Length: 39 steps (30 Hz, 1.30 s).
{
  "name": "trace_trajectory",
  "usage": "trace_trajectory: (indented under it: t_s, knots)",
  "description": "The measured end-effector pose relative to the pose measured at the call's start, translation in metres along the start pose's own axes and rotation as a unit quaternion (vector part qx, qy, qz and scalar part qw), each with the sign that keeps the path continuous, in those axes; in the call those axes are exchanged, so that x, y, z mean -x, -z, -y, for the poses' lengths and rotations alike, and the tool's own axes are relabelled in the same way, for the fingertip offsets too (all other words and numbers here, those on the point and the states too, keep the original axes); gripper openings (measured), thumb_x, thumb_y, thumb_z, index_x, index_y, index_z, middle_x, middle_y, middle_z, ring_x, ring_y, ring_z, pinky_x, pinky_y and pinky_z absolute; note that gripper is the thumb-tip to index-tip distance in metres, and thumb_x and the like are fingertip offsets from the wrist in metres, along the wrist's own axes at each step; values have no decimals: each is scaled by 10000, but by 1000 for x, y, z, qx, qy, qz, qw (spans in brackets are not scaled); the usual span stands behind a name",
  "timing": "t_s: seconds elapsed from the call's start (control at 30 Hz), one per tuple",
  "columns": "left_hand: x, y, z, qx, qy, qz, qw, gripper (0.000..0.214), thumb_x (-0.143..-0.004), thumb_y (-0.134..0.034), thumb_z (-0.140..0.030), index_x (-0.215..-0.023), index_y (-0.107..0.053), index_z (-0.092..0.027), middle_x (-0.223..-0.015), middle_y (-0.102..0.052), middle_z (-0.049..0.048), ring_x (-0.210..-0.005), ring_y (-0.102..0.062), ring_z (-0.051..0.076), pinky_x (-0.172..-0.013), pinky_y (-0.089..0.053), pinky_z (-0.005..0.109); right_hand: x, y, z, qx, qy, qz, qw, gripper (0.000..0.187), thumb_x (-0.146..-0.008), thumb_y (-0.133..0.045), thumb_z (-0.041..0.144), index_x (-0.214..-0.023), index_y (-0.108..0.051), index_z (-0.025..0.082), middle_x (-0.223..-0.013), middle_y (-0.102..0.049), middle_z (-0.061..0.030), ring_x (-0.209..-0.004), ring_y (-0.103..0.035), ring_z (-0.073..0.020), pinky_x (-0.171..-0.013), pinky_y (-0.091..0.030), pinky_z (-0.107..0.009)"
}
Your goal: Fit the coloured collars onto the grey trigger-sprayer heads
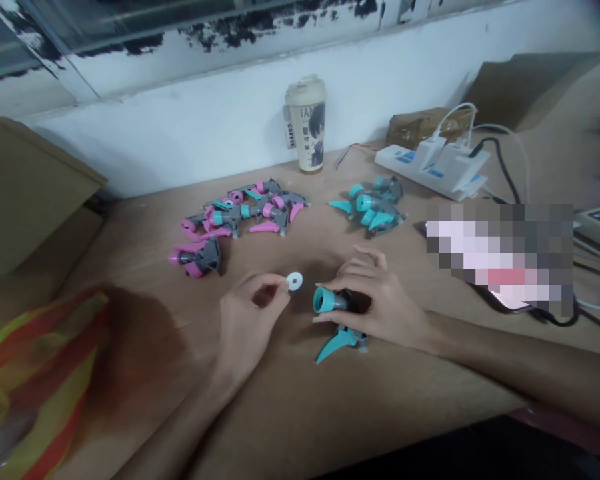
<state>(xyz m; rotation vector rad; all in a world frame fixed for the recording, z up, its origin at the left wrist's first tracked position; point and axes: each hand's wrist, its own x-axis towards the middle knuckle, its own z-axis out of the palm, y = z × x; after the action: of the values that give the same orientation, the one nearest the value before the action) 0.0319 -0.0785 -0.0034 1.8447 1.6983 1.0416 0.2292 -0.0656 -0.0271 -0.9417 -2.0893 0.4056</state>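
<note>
Between the thumb and forefinger of my left hand (255, 307) is a small white washer (295, 281) with a hole in its middle. My right hand (385, 297) grips a grey and teal spray trigger head (324, 301), its round teal collar facing left towards the washer. The teal lever (336, 345) points down and left below the fingers. Washer and collar are a short gap apart. Part of the grey body is hidden behind my right fingers. Beyond my hands lie a heap of pink, teal and grey spray heads (275, 217) and a smaller teal group (373, 212).
A printed coffee cup (307, 127) stands by the wall. To the right are a white power strip (405, 160) with plugs and cables, and a blurred-out phone-like device (505, 267). A striped plastic bag (45, 373) and a cardboard box (30, 193) sit at left.
</note>
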Motion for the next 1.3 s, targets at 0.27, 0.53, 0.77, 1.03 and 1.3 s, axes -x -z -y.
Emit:
trace_trajectory:
  t_s: [0.27,0.53,0.77,1.03,1.3]
  knots:
    - [3,-3,-13,189,72,168,965,167,-802,-562,-283,-707,-617,-156,-630,-577,-6,-532,-536,92,-497,-481,197,0,0,-7,-49,-11,9,999,338,-692,-708,455,-940,-624,241,-1012,-690,-8,-977,-627,-182,-1091,-138,-464]
    - [6,-5,-8,173,36,138,975,166,-767,-651,-287,-703,-574,-155,-679,-573,-5,-595,-525,99,-499,-460,191,0,-1,-7,-69,1,14,997,349,-658,-736,452,-929,-636,257,-1034,-690,-9,-1047,-604,-202,-1098,-88,-482]
    - [8,-3,-5,121,-54,119,984,97,-788,-642,-282,-827,-684,-204,-863,-579,22,-687,-569,110,-548,-477,203,1,0,-7,-53,-7,9,999,329,-676,-720,458,-925,-643,257,-1035,-691,-15,-1041,-603,-204,-1089,-105,-495]
    - [7,0,-8,57,-77,115,989,74,-754,-675,-261,-815,-707,-234,-811,-568,-2,-639,-575,95,-545,-459,199,3,2,-2,5,28,-26,999,299,-714,-690,459,-938,-665,262,-954,-703,-2,-951,-629,-179,-1093,-115,-470]
    - [8,-4,-6,83,-46,121,988,63,-746,-673,-256,-717,-675,-200,-760,-561,-2,-645,-555,107,-536,-439,205,3,3,1,10,49,-34,998,278,-727,-692,426,-942,-666,251,-905,-708,7,-894,-633,-160,-1081,-135,-450]
